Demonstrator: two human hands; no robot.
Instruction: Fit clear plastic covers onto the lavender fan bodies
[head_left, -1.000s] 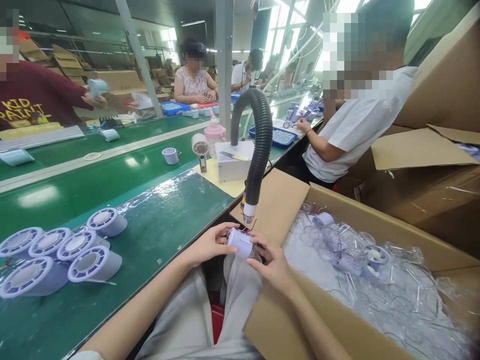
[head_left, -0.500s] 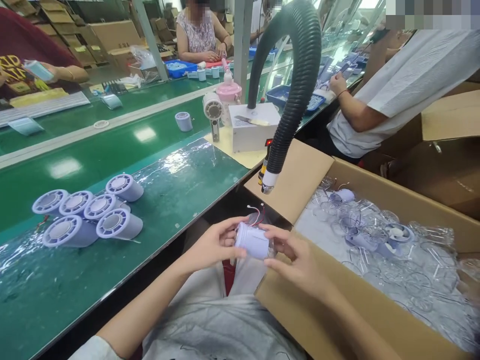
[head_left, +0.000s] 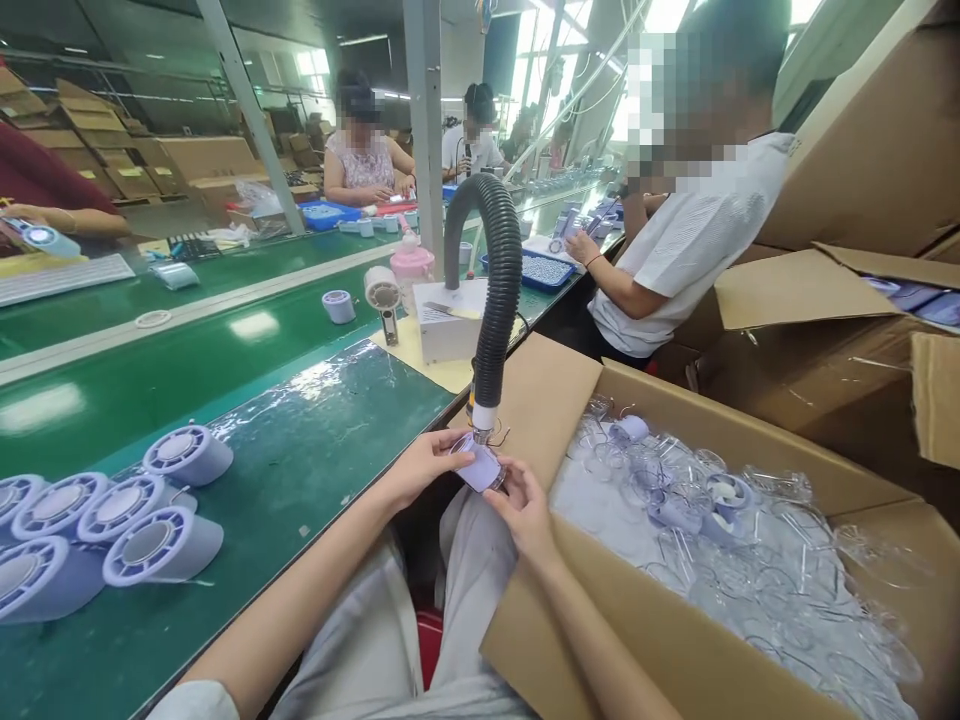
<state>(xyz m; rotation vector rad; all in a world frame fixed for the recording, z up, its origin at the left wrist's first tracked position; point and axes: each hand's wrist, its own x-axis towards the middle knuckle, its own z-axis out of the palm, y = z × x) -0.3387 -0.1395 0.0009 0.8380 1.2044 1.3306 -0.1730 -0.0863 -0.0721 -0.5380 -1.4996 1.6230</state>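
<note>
Both my hands hold one lavender cylinder (head_left: pixel 480 468) above my lap. My left hand (head_left: pixel 429 464) grips its left end, fingers partly behind it. Around the right end, with a clear rim, are the fingers of my right hand (head_left: pixel 523 503). The metal nozzle (head_left: pixel 484 430) of a black ribbed hose (head_left: pixel 501 300) is directly over the cylinder, touching or nearly so. Thin wires stick out beside the nozzle. Several lavender cylinders with slotted round ends (head_left: pixel 187 455) lie grouped on the green bench (head_left: pixel 292 500) to the left.
At my right, an open cardboard box (head_left: pixel 637 560) holds clear plastic parts and a few lavender pieces. A white box (head_left: pixel 450 335) under the hose, a handheld fan (head_left: pixel 384 295) and a pink container (head_left: pixel 412 265) stand ahead. A co-worker in white (head_left: pixel 690 230) sits at the right.
The cylinder has been raised to the hose nozzle and tilted, both hands still around it. The camera view has shifted up and to the right.
</note>
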